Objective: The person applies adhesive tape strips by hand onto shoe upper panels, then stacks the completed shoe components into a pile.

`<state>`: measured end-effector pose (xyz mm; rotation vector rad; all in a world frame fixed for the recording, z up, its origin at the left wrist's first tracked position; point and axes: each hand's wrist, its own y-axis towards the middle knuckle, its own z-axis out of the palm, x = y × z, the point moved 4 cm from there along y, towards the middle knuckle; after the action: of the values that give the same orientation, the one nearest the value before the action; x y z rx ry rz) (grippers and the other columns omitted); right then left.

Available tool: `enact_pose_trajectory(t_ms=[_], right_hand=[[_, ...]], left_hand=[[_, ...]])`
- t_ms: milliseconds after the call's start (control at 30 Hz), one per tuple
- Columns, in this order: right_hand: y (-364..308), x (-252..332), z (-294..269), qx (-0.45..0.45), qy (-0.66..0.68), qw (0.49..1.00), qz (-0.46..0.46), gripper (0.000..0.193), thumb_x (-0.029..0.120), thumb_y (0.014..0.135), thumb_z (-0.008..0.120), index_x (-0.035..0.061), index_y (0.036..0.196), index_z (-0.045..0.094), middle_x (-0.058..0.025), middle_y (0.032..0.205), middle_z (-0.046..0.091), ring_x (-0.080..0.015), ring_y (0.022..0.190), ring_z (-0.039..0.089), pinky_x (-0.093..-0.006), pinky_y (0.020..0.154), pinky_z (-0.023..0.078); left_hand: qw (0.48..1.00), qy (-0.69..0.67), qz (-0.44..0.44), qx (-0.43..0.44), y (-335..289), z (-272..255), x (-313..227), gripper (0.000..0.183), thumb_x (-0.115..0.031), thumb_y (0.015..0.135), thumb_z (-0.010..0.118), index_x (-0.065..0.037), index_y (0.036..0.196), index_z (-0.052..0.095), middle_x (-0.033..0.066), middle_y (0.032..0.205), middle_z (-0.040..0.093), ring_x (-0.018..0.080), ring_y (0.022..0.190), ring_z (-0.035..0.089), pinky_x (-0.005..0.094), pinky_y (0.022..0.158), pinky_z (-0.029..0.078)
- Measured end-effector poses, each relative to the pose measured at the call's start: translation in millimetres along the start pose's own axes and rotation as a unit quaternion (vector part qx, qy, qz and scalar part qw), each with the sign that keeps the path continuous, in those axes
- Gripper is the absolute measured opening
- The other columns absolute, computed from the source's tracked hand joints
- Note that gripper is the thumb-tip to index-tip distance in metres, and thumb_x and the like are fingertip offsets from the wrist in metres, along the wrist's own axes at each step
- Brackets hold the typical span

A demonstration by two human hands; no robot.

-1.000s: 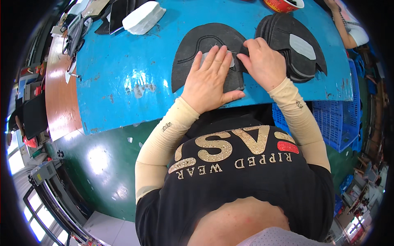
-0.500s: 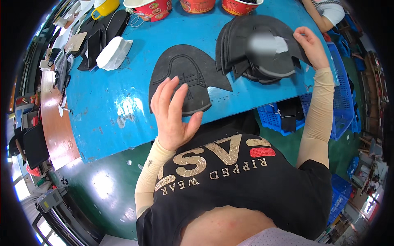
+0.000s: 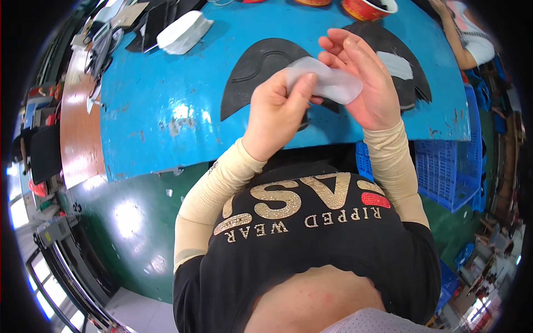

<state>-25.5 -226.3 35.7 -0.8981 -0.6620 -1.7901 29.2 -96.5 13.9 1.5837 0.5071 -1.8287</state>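
A translucent whitish sheet with rounded ends (image 3: 343, 87) is pinched between the thumb and fingers of my left hand (image 3: 275, 111). Its other end lies against the palm of my right hand (image 3: 373, 83), whose fingers stretch upward. Beneath both hands, a black arch-shaped piece with moulded lines (image 3: 244, 75) rests flat on the blue table (image 3: 161, 100). Behind my right hand sits a stack of similar black pieces (image 3: 413, 47), partly covered by it. On the stack shows a white patch (image 3: 395, 65).
A crumpled white bundle (image 3: 184, 32) lies at the back left, beside dark pieces and clutter. Red tubs, one with a white rim (image 3: 369, 8), line the far edge. At the right are another person's arm (image 3: 452, 41) and a blue crate (image 3: 449, 172) below the table.
My right hand has left the edge of the black stack and come left. My left hand has moved right and now grips the translucent sheet. The whole view has shifted.
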Motion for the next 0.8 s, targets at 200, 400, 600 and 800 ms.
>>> enact_pose_trajectory(t_ms=[200,400,600,800], right_hand=[[1.9,-11.2,0.4,-0.008,-0.118,0.991,0.06,0.025,0.017,0.085,0.059,0.0025,0.105,0.053,-0.0075,0.095,0.06,-0.0115,0.084,0.058,-0.0224,0.075,0.046],[1.3,-20.5,5.3,0.028,-0.18,0.981,0.061,0.021,0.008,0.082,0.06,0.0019,0.101,0.053,-0.0048,0.089,0.059,-0.0086,0.081,0.057,-0.0208,0.073,0.046],[0.2,-20.6,5.0,-0.025,-0.17,0.985,-0.014,0.022,0.001,0.079,0.063,0.0026,0.097,0.05,-0.0041,0.087,0.06,-0.0066,0.077,0.056,-0.0196,0.071,0.046],[-7.0,-31.0,30.2,-0.008,-0.151,0.988,-0.038,0.023,0.0,0.079,0.064,0.0032,0.094,0.046,-0.0042,0.086,0.059,-0.0063,0.077,0.056,-0.0194,0.07,0.047]], left_hand=[[0.992,-0.078,-0.04,-0.088,-20.3,-37.2,-3.2,0.024,-0.018,0.093,0.051,0.002,0.106,0.057,0.0065,0.091,0.064,0.0104,0.071,0.06,0.022,0.063,0.05],[0.994,-0.045,-0.033,-0.09,-25.0,-48.5,-3.5,0.025,-0.018,0.093,0.051,0.003,0.107,0.056,0.008,0.094,0.063,0.0111,0.075,0.059,0.0229,0.064,0.051],[0.944,0.178,0.173,-0.217,-33.7,-58.0,-6.6,0.038,-0.007,0.08,0.065,0.0,0.114,0.049,0.0096,0.101,0.059,0.0161,0.087,0.058,0.0275,0.072,0.048],[0.913,0.275,0.294,-0.062,-22.5,-30.3,-20.4,0.038,-0.003,0.068,0.074,0.0,0.103,0.059,0.01,0.098,0.061,0.0181,0.079,0.057,0.027,0.067,0.049]])
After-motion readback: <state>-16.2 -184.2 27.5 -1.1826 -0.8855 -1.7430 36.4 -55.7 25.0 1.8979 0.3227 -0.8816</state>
